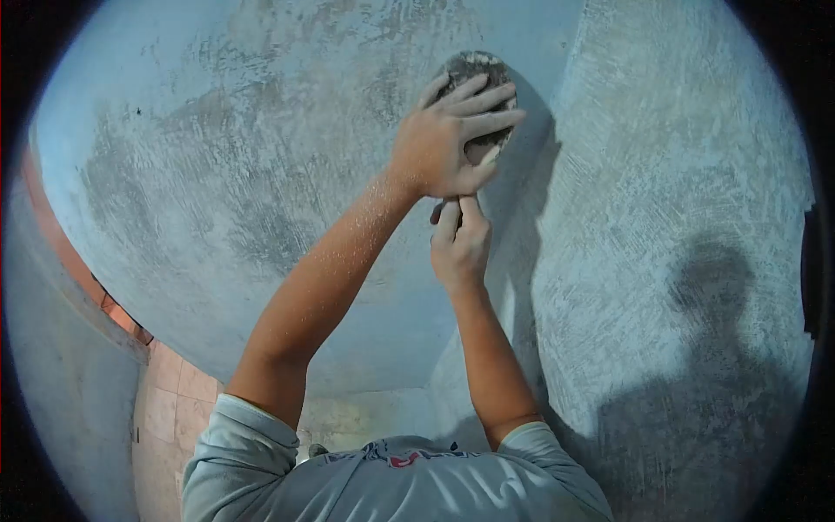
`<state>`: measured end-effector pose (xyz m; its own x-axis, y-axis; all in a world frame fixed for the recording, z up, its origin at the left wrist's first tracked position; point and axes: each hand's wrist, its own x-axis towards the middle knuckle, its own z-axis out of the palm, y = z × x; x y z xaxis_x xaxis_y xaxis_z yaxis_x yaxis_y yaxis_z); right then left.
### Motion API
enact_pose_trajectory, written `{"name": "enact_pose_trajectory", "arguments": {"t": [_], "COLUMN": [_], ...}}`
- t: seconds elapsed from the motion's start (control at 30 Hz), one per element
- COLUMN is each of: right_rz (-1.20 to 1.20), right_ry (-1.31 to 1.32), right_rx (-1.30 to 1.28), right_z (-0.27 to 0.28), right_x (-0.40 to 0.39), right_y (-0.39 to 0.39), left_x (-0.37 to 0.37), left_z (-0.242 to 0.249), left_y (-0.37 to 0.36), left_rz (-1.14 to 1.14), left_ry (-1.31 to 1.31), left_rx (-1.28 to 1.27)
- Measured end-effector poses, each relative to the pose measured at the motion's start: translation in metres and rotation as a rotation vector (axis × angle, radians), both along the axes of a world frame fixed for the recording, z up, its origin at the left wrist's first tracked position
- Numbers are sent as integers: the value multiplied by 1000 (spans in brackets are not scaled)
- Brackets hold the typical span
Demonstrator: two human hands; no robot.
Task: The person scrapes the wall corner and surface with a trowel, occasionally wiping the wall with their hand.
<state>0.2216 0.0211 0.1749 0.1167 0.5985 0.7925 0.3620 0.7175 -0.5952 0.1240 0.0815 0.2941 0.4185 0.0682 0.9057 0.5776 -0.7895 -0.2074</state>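
High on the wall, my left hand (454, 130) lies flat with its fingers spread over a dark, rounded, flat tool (470, 63), whose rim is crusted with pale plaster. My palm and fingers cover most of it, so its exact kind is hard to tell. Just below, my right hand (461, 242) is closed, its thumb and fingers meeting under my left palm. A short dark end, apparently the tool's handle, pokes out beside those fingers. Pale dust coats both hands and my left forearm. The tool rests against the blue-grey plastered wall (287, 174), close to a corner.
A second plastered wall (644, 209) meets the first at the right, with my shadow (718, 374) on it. An opening edge with reddish-brown trim (70, 230) is at the left. Pinkish floor tiles (170, 409) show at lower left. A dark edge (811, 270) stands far right.
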Motion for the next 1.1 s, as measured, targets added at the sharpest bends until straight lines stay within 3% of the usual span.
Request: {"name": "enact_pose_trajectory", "arguments": {"t": [0.1, 0.23, 0.33, 0.47, 0.53, 0.6, 0.77, 0.87, 1.0, 1.1], "right_rz": [-43, -39, -58, -38, -4, 30, 20, 1, -27, -7], "right_ry": [-61, 23, -8, -46, -37, 1, -27, -25, -43, -17], "right_rx": [29, -88, -17, -19, 4, 29, -111, -21, 8, 34], "right_z": [-22, -158, -153, -2, 13, -7, -160, -126, 17, 18], "right_x": [7, -4, 1, 14, 17, 14, 2, 3, 18, 17], "right_y": [2, -22, -18, -12, -10, -2, -25, -18, -8, -10], "left_x": [7, -4, 0, 10, 10, 10, -4, -3, 12, 16], "left_z": [-32, -153, -144, -22, -10, -18, -158, -130, -9, 0], "left_y": [-8, -27, -31, -2, -6, -11, -31, -26, 1, -5], "left_rz": [22, 53, 57, 14, 34, 62, 77, 54, 56, 95], "left_ry": [-41, 8, -32, -78, -71, -61, 19, -7, -73, -69], "left_rx": [-79, -228, -239, -20, -16, -24, -273, -227, 22, -20]}}
